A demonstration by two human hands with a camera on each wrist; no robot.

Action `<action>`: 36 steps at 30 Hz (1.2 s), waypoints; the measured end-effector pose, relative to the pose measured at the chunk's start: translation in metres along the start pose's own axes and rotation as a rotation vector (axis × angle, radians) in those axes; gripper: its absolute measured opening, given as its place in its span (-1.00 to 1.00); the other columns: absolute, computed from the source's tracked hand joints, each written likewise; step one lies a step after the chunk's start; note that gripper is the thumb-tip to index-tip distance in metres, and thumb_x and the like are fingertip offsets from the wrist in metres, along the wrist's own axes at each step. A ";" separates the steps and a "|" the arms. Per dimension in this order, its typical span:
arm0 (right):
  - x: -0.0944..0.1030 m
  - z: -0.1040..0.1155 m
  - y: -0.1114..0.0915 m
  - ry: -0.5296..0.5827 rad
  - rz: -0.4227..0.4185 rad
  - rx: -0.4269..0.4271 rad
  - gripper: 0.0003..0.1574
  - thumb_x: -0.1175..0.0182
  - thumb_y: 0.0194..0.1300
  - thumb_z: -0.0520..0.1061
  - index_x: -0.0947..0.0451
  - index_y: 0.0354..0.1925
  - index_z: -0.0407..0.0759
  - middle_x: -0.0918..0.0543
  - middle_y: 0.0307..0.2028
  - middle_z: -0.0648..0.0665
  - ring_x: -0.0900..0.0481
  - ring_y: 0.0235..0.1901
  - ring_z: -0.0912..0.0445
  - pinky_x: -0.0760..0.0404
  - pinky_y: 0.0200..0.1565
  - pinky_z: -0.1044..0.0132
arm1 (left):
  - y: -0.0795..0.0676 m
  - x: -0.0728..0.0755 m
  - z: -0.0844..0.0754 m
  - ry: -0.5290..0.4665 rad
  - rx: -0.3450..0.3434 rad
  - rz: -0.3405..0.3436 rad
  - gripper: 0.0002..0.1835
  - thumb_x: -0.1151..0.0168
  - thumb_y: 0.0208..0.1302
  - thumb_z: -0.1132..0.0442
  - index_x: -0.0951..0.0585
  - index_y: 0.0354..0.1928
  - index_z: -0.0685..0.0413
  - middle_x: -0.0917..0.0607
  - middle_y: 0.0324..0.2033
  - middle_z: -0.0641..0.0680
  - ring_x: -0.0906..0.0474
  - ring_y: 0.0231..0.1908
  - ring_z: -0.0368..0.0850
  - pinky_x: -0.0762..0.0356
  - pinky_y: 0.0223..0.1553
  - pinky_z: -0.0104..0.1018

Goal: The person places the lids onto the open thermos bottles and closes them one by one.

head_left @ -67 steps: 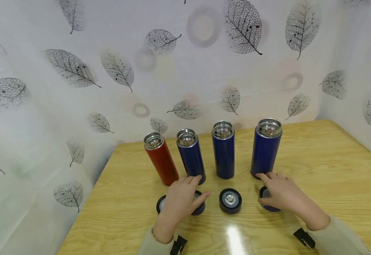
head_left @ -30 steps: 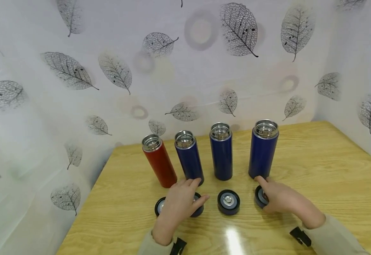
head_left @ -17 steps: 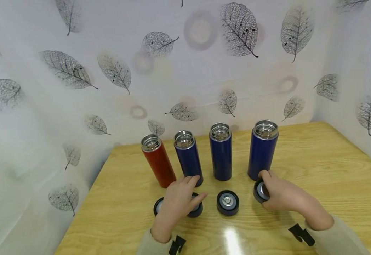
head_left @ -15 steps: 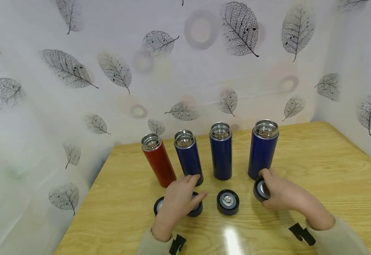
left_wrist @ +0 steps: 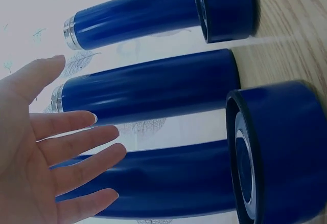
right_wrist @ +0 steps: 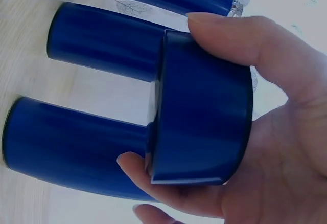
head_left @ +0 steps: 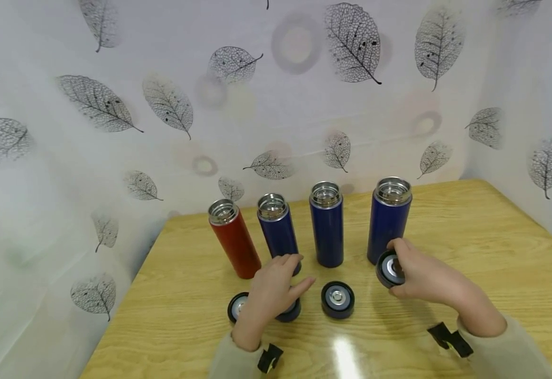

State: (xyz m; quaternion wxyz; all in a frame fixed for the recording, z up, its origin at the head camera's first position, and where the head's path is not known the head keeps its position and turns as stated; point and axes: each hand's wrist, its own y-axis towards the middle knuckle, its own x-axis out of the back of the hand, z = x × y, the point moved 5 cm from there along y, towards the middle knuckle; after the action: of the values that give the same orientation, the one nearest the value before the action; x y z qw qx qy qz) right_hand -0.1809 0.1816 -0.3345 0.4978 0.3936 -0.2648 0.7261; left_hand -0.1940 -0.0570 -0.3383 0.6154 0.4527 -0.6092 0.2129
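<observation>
My right hand (head_left: pixel 425 275) pinches a blue flask lid (head_left: pixel 392 268), thumb and fingers on opposite sides, its steel-centred underside showing in the head view. In the right wrist view the lid (right_wrist: pixel 202 111) fills the middle, and the hand grips its side wall. It hangs in front of the rightmost blue flask (head_left: pixel 388 223). My left hand (head_left: pixel 270 292) hovers with fingers spread and nothing in them. Below it, partly hidden, are a lid at far left (head_left: pixel 238 306) and another lid (head_left: pixel 290 311). A third lid (head_left: pixel 337 299) lies underside up between the hands.
A lidless red flask (head_left: pixel 235 245) stands at the left of a row on the wooden table (head_left: pixel 162 316). Right of it stand two more lidless blue flasks, one slimmer-looking flask (head_left: pixel 279 231) and its neighbour flask (head_left: pixel 327 231). A leaf-print curtain (head_left: pixel 238 116) closes the back.
My right hand has closed on the rightmost lid, tipped it and raised it off the table toward the flask behind. The left hand stays nearly in place above its lids, shifting slightly.
</observation>
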 end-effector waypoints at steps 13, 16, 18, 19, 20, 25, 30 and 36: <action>0.020 -0.007 -0.006 -0.031 -0.132 0.056 -0.10 -0.41 -0.27 -0.19 -0.15 -0.03 -0.51 -0.41 -0.23 -0.32 -0.46 -0.28 -0.05 -0.48 -0.29 0.10 | 0.019 -0.004 -0.010 -0.179 0.017 -0.013 -0.47 0.00 0.19 -0.17 -0.49 0.00 0.10 -0.58 -0.12 0.02 -0.50 -0.16 -0.13 -0.48 -0.24 -0.27; 0.024 -0.009 -0.008 -0.031 -0.162 0.072 -0.13 -0.41 -0.29 -0.20 -0.18 -0.07 -0.51 -0.43 -0.26 -0.28 -0.46 -0.30 -0.03 -0.47 -0.30 0.10 | 0.025 -0.006 -0.016 -0.245 0.027 -0.012 -0.45 0.01 0.20 -0.18 -0.47 0.02 0.10 -0.56 -0.08 0.01 -0.47 -0.09 -0.13 -0.44 -0.13 -0.25; 0.026 -0.011 -0.009 -0.024 -0.173 0.075 -0.15 -0.41 -0.30 -0.20 -0.19 -0.08 -0.50 -0.43 -0.27 -0.27 -0.46 -0.31 -0.02 -0.47 -0.31 0.11 | 0.029 -0.008 -0.021 -0.300 0.025 -0.021 -0.46 -0.01 0.19 -0.16 -0.47 0.03 0.11 -0.55 -0.06 0.02 -0.45 -0.05 -0.14 -0.40 -0.06 -0.25; 0.028 -0.012 -0.010 -0.022 -0.178 0.076 -0.16 -0.41 -0.30 -0.20 -0.19 -0.09 -0.50 -0.43 -0.28 -0.26 -0.46 -0.31 -0.01 -0.46 -0.32 0.12 | 0.031 -0.009 -0.023 -0.324 0.020 -0.030 -0.46 -0.03 0.19 -0.14 -0.46 0.03 0.12 -0.55 -0.06 0.02 -0.44 -0.04 -0.14 -0.40 -0.05 -0.26; 0.029 -0.013 -0.010 -0.019 -0.183 0.076 -0.16 -0.42 -0.30 -0.20 -0.20 -0.10 -0.50 -0.44 -0.28 -0.26 -0.46 -0.32 -0.01 -0.46 -0.32 0.12 | 0.033 -0.010 -0.025 -0.347 0.020 -0.037 -0.47 -0.05 0.18 -0.13 -0.46 0.03 0.13 -0.54 -0.06 0.02 -0.44 -0.04 -0.15 -0.39 -0.04 -0.26; 0.035 -0.018 -0.012 -0.009 -0.192 0.058 -0.14 -0.42 -0.29 -0.19 -0.18 -0.09 -0.52 -0.42 -0.26 -0.30 -0.45 -0.31 -0.03 -0.46 -0.31 0.11 | 0.042 -0.011 -0.034 -0.432 0.028 -0.077 -0.50 -0.13 0.16 -0.04 -0.46 0.02 0.16 -0.54 -0.06 0.03 -0.44 -0.03 -0.15 -0.38 -0.04 -0.29; 0.038 -0.021 -0.013 -0.012 -0.191 0.039 -0.10 -0.42 -0.27 -0.18 -0.14 -0.06 -0.55 -0.40 -0.25 -0.34 -0.45 -0.29 -0.07 -0.46 -0.30 0.08 | 0.052 -0.012 -0.046 -0.473 0.020 -0.119 -0.52 -0.18 0.14 0.01 -0.46 0.02 0.17 -0.54 -0.07 0.05 -0.44 -0.04 -0.13 -0.40 -0.06 -0.30; 0.041 -0.024 -0.015 -0.031 -0.201 0.024 -0.10 -0.42 -0.25 -0.17 -0.14 -0.05 -0.55 -0.41 -0.25 -0.36 -0.46 -0.29 -0.10 -0.46 -0.30 0.06 | 0.064 -0.016 -0.059 -0.562 0.013 -0.182 -0.52 -0.22 0.11 0.06 -0.45 0.03 0.17 -0.53 -0.06 0.05 -0.42 -0.03 -0.17 -0.38 -0.05 -0.36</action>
State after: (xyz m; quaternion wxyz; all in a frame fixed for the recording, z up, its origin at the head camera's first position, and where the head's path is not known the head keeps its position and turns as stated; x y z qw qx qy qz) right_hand -0.1825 0.2262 -0.3138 0.5590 0.4353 -0.2228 0.6696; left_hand -0.2162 0.0278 -0.3258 0.4360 0.5507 -0.7113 0.0270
